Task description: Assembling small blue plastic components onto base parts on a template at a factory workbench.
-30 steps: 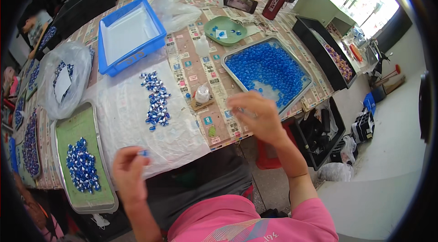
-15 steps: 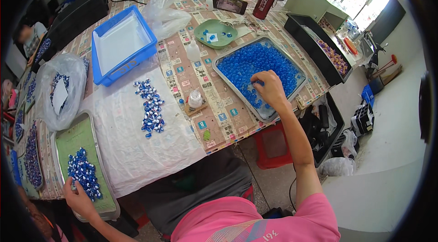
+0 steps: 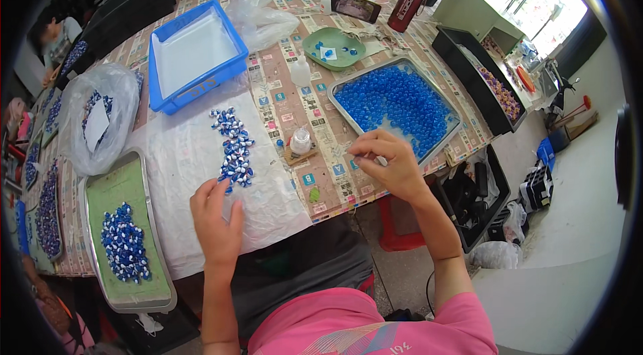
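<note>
My left hand point(image 3: 218, 224) hovers over the white sheet point(image 3: 271, 204), thumb apart from the fingers, at the near end of a strip of blue-and-white beads point(image 3: 236, 147). My right hand point(image 3: 392, 166) is raised by the near left corner of a metal tray point(image 3: 344, 112) full of clear blue beads point(image 3: 402, 104). Its thumb and fingers are pinched together; whatever lies between them is too small to make out. Between the hands, a small glass jar point(image 3: 301, 141) stands on a wooden piece. At far left, more blue-and-white beads point(image 3: 124, 244) lie on a green-lined tray point(image 3: 114, 187).
A blue plastic basket point(image 3: 161, 87) and a plastic bag of beads point(image 3: 120, 124) stand at the left. Farther back are a green dish point(image 3: 355, 53), a white squeeze bottle point(image 3: 300, 74), a propped phone point(image 3: 355, 7) and a red flask point(image 3: 410, 0). A black bin point(image 3: 462, 80) borders the right.
My left hand has left the green-lined tray and moved right, over the white sheet. My right hand has drawn back from the blue beads toward the near left, fingers pinched.
</note>
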### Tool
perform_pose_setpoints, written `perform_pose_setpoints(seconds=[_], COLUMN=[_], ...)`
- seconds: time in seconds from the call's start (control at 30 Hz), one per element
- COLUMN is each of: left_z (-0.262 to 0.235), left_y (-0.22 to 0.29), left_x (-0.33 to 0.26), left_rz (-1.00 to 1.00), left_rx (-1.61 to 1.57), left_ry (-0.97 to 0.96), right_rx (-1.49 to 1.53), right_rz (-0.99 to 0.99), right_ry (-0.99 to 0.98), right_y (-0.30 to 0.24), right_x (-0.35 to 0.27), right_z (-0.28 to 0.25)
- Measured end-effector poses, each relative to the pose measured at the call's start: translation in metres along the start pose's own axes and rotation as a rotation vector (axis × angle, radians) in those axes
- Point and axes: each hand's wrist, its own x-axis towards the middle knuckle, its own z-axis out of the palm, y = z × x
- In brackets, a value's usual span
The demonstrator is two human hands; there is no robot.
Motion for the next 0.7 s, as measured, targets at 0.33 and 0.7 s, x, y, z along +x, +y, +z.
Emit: perform_pose_setpoints(seconds=[0.33,0.7], left_z=[0.009,-0.01], left_y=[-0.02,-0.009], left_x=[-0.002,-0.012], left_rz=[-0.045,-0.121], left_rx=[-0.055,-0.386], left_ry=[-0.04,0.01], right_rx=[0.077,0.096], right_rz=[0.03,-0.018], right_ry=[-0.094,-0.181], right_y=[-0.014,-0.034], right_x=[0.001,0.008], right_z=[0.036,0.051])
